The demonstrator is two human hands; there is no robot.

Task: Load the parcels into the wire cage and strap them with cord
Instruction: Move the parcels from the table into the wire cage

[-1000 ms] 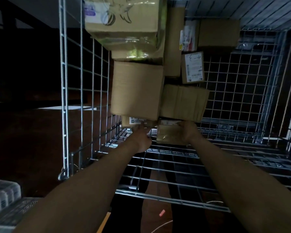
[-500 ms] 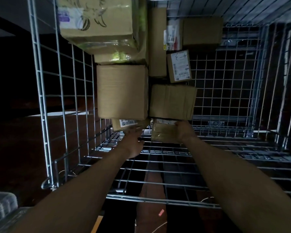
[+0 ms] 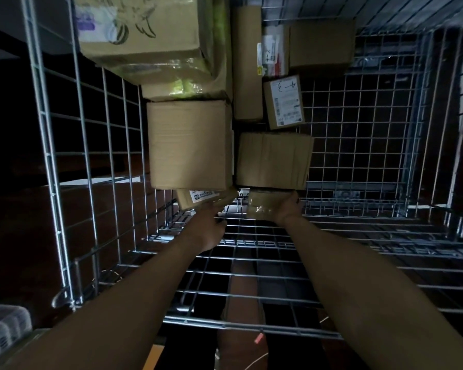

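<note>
**A:** Parcels [image 3: 247, 65] in the head view: where do they lie?

**B:** Inside the wire cage [image 3: 88, 161], bunched toward its left mesh side. A big printed box [image 3: 145, 30] fills the top left of the picture. A plain brown box [image 3: 189, 145] sits just below it, and a ribbed carton [image 3: 274, 160] is close against that one's right side. A small box with a white label [image 3: 285, 102] lies just above the ribbed carton.

**A:** And the hands?

**B:** Both bare arms reach in over the cage's near wires. The right hand [image 3: 286, 206] has its fingers wrapped round the right end of a small taped parcel [image 3: 261, 208], held right at the ribbed carton's near edge. The left hand [image 3: 210, 228] is near it, its back toward the camera. One fingertip reaches up to the lower edge of a labelled parcel [image 3: 202, 197] that pokes out from under the plain brown box.

**A:** Is the left hand gripping it?

**B:** I cannot tell. The palm and most of the fingers are hidden behind the back of the hand.

**A:** Do the two small parcels touch?

**B:** No, they are apart, with cage wire showing between them.
</note>
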